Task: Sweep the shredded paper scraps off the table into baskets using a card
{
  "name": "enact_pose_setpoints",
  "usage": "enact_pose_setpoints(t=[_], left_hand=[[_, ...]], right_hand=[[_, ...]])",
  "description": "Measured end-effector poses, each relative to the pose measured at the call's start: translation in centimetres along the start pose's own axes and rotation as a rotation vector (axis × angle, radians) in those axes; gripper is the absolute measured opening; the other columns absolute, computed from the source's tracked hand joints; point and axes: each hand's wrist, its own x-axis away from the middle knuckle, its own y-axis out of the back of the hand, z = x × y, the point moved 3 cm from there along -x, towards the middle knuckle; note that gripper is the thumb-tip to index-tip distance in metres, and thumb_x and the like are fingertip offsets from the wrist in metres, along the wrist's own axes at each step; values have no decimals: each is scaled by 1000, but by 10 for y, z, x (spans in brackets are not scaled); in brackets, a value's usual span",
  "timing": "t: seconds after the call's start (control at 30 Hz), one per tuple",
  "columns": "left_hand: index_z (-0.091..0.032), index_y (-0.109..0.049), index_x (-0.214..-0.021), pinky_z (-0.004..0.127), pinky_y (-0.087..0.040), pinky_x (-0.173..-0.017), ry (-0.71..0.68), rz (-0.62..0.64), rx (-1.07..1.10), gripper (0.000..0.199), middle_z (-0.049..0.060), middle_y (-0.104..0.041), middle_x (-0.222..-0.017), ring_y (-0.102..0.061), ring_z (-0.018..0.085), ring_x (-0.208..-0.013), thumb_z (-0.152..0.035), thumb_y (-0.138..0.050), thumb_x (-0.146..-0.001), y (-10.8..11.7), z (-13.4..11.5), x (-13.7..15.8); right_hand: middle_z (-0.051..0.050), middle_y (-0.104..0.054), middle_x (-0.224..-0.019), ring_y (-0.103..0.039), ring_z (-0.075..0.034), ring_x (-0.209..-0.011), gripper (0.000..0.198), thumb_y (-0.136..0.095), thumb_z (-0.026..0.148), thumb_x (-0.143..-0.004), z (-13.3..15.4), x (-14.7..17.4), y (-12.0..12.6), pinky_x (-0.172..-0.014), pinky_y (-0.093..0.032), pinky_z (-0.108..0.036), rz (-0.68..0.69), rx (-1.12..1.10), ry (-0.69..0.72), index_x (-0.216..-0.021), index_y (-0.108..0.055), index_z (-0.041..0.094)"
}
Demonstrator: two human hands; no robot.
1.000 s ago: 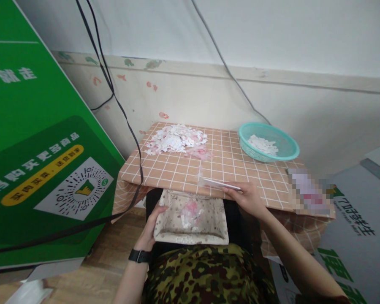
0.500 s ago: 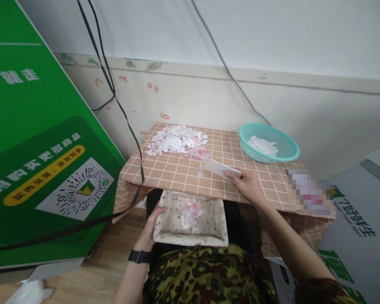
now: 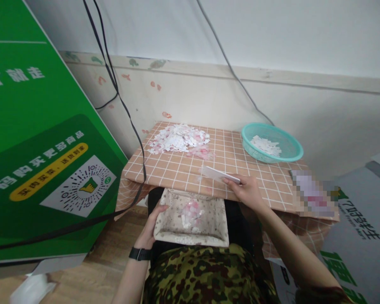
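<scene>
My left hand (image 3: 156,223) grips the left side of a speckled beige tray (image 3: 209,236) just below the table's front edge. Inside the tray lies a small heap of pink and white scraps (image 3: 191,213). Over the front of the table, my right hand (image 3: 245,190) is closed on a flat white card (image 3: 220,174), tilted onto its long edge against or just above the cloth. Beyond the card, a pile of white and pinkish paper-like pieces (image 3: 179,138) covers the far left of the table, with a pink smear (image 3: 202,153) beside it.
A turquoise plastic basket (image 3: 293,157) with more white pieces stands at the back right of the checked tablecloth (image 3: 164,171). A blurred-out flat object (image 3: 313,194) lies at the right edge. Black cables (image 3: 143,158) hang on the left by a green panel (image 3: 66,135).
My right hand has brought the card slightly toward me and to the left, tipping it more onto its edge. My left hand and the tray stay in place. The view has shifted slightly.
</scene>
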Motion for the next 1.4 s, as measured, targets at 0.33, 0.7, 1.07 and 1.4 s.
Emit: enact_pose_setpoints(t=[0.33,0.7,1.07,1.4], left_hand=[[-12,-62,-116,37,-55,-74,5,-16,23,44,10,-76,-95,-71,28,-87,-23,-63,-73,-4,-4,4],[-12,-63,-115,36,-55,-68,-13,-38,-6,46,10,-76,-91,-71,29,-83,-26,-67,-71,1,-4,4],[-13,-64,-113,36,-55,-69,1,-16,-4,43,8,-77,-86,-72,28,-83,-27,-66,-72,5,-2,1],[-11,-66,-108,35,-56,-69,47,-8,27,39,9,-77,-86,-71,28,-84,-28,-65,-73,4,3,1]], right_hand=[[-2,-75,-88,-69,-19,-73,19,-63,35,-83,16,26,1,-62,-52,-27,214,-206,33,-92,-75,23],[-4,-72,-70,-64,-20,-60,34,-58,46,-84,-27,-28,-2,-54,-44,-29,-96,65,-69,-88,-76,17],[-3,-74,-97,-70,-22,-81,22,-58,35,-86,3,-13,-13,-69,-54,-30,189,-120,123,-97,-74,24],[-3,-75,-87,-69,-19,-73,19,-62,35,-84,12,25,3,-63,-53,-27,105,-144,83,-93,-75,25]])
